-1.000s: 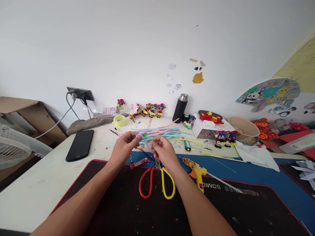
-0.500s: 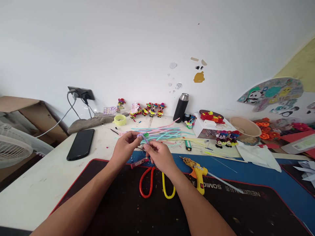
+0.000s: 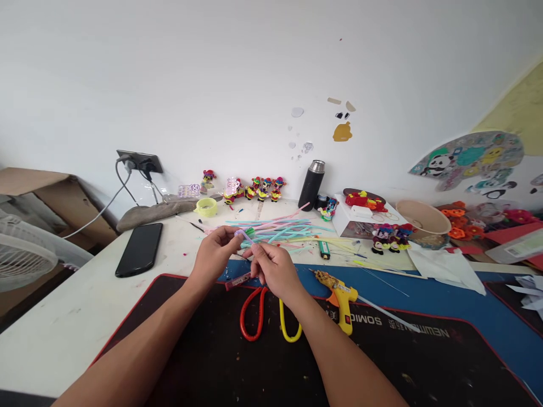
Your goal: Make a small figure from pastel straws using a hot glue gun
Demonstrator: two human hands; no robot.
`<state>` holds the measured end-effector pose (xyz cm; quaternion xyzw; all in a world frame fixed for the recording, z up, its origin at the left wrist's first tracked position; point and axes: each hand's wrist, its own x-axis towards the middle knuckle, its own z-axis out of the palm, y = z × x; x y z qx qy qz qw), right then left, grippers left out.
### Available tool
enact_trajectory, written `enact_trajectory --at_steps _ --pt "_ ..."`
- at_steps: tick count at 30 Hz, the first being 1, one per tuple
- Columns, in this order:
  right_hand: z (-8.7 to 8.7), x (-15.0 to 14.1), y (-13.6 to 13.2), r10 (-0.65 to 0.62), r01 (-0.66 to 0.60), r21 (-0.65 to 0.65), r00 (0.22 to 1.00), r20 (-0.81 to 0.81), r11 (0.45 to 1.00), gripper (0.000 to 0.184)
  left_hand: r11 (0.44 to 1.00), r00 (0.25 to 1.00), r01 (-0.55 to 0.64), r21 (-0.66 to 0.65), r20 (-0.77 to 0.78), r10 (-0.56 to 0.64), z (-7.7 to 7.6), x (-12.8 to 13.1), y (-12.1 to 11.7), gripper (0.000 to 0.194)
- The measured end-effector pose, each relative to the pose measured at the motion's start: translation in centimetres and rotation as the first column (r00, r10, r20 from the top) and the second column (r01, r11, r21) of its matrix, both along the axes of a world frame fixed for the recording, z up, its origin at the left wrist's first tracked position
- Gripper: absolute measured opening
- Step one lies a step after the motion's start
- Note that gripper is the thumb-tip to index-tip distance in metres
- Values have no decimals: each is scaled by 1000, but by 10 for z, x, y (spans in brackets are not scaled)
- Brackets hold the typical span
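My left hand (image 3: 215, 252) pinches the coiled end of a lilac pipe cleaner (image 3: 243, 236) above the desk. My right hand (image 3: 274, 270) grips the same pipe cleaner a little lower, fingers closed round it. Both hands hover over the far edge of a black desk mat (image 3: 220, 362). Under my right hand lie scissors (image 3: 265, 317) with one red and one yellow handle. A loose pile of pastel pipe cleaners (image 3: 284, 230) lies on the white table just beyond my hands.
A yellow glue gun (image 3: 339, 293) lies right of the scissors, a black phone (image 3: 138, 249) to the left. At the back stand small colourful figures (image 3: 258, 189), a black flask (image 3: 311, 185), a roll of yellow tape (image 3: 206, 207), a white box (image 3: 360, 220) and a bowl (image 3: 422, 218).
My right hand has slid left and closer to the left hand, shortening the stretch of pipe cleaner between them. The left hand has hardly moved.
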<state>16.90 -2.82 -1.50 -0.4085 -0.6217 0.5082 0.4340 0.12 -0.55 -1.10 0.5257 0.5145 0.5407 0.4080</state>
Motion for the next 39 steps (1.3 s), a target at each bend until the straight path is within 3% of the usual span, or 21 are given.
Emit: enact_trajectory --at_steps 9,20,39 --pt "-2 -3 0 6 -3 -81 1000 29 997 51 998 990 36 -47 138 -29 -8 -1 4 36" --pt "-9 -5 4 27 -31 -159 999 -26 987 50 993 947 81 -91 319 -48 -6 4 2 36" --pt "-11 -1 8 -5 -11 -242 998 -66 970 49 959 889 237 -155 434 -149 -1 7 -4 29"
